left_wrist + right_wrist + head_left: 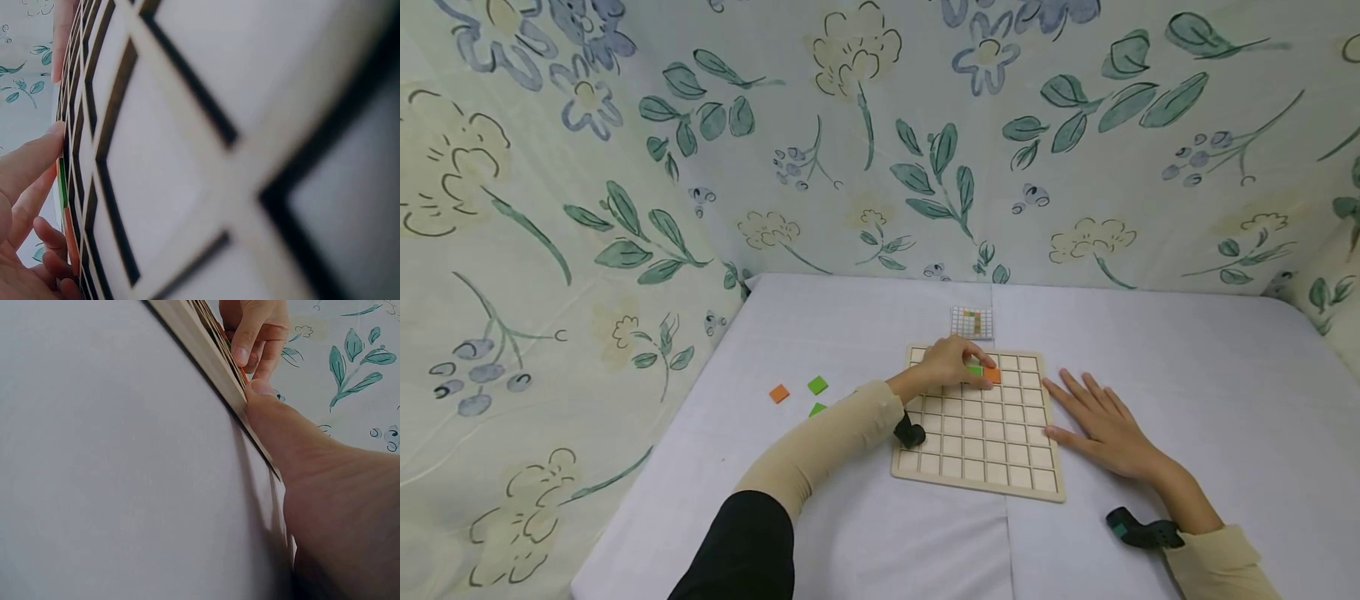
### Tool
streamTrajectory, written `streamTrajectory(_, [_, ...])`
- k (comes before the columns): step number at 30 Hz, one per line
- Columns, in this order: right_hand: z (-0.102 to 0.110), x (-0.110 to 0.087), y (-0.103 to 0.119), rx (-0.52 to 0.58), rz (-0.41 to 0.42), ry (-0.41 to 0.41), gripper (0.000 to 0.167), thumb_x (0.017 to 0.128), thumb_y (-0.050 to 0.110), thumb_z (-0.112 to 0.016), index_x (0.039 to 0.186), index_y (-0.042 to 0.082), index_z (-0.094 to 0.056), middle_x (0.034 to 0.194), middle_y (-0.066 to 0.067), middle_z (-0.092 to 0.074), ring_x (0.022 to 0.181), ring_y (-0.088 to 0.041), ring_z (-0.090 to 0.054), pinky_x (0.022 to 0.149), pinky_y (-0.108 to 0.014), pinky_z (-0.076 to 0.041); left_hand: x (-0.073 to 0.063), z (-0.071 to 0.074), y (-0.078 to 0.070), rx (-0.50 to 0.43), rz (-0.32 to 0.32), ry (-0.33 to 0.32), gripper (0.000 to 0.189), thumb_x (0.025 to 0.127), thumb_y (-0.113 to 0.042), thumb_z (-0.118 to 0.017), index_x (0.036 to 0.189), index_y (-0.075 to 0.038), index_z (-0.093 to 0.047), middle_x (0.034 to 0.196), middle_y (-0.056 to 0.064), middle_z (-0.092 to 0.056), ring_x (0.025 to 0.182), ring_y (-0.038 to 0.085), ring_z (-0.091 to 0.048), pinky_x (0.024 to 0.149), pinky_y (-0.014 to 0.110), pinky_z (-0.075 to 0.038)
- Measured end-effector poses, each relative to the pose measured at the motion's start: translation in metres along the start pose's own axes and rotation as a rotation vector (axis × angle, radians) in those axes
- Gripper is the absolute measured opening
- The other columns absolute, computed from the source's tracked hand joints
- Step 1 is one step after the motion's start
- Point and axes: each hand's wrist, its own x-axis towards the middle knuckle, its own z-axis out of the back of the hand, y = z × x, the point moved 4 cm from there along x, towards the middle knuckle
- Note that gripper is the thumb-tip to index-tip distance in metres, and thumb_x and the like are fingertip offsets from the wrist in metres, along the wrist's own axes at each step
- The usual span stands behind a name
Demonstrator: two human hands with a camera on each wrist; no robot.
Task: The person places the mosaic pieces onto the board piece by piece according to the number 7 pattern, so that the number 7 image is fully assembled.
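My left hand [951, 364] reaches over the upper part of a wooden grid board [977, 477]. Its thumb and forefinger pinch a green square tile [974, 370], low over the grid. Right beside that tile is an orange square tile [992, 375]; in the left wrist view the green tile [62, 181] shows edge-on near the curled fingers. Spread on the table to the right, my right hand [1101, 425] has its thumb and fingertips at the board's right edge. In the right wrist view, the right thumb [281, 419] lies along the board's side.
A small card with a coloured grid pattern [972, 322] lies just beyond the board. Left of the board are a loose orange tile [779, 393] and green tile [817, 385], with another green tile [817, 409] partly behind the left sleeve. Floral cloth [880, 192] hangs behind the white table.
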Motion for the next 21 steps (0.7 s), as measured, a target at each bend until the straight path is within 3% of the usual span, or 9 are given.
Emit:
streamTrajectory(6, [-0.001, 0.000, 0.000, -0.001, 0.004, -0.001, 0.079, 0.098, 0.050, -0.058, 0.160, 0.016, -0.023, 0.163, -0.022, -0.012, 0.148, -0.045, 0.003, 0.113, -0.061, 0.009, 0.001, 0.002, 0.004, -0.104, -0.010, 0.013, 0.032, 0.079, -0.028, -0.087, 0.109, -0.022, -0.079, 0.073, -0.005, -0.050, 0.065, 0.008, -0.037, 0.059, 0.022, -0.029])
streamTrajectory(9, [-0.001, 0.000, -0.001, 0.001, 0.003, 0.002, 0.079, 0.098, 0.050, -0.058, 0.160, 0.016, -0.023, 0.163, -0.022, -0.012, 0.148, -0.045, 0.003, 0.113, -0.061, 0.009, 0.000, 0.006, 0.006, -0.193, -0.009, 0.010, 0.033, 0.080, -0.025, -0.087, 0.111, -0.019, -0.079, 0.080, -0.005, -0.053, 0.069, 0.008, -0.041, 0.062, 0.022, -0.035])
streamTrajectory(14, [-0.001, 0.000, -0.001, 0.003, 0.003, 0.004, 0.079, 0.098, 0.050, -0.058, 0.160, 0.016, -0.022, 0.163, -0.022, -0.012, 0.148, -0.045, 0.003, 0.113, -0.061, 0.008, -0.005, 0.022, 0.006, -0.288, -0.036, -0.013, 0.032, 0.080, -0.025, -0.086, 0.110, -0.018, -0.079, 0.117, -0.011, -0.064, 0.101, 0.012, -0.050, 0.080, 0.028, -0.045])
streamTrajectory(21, [0.001, 0.000, 0.002, 0.011, 0.008, -0.005, 0.079, 0.098, 0.049, -0.058, 0.160, 0.015, -0.023, 0.163, -0.022, -0.012, 0.148, -0.046, 0.003, 0.113, -0.061, 0.009, -0.017, 0.054, 0.005, -0.281, -0.129, -0.027, 0.040, 0.083, -0.028, -0.083, 0.119, -0.013, -0.075, 0.119, -0.010, -0.067, 0.116, 0.031, -0.050, 0.086, 0.031, -0.043])
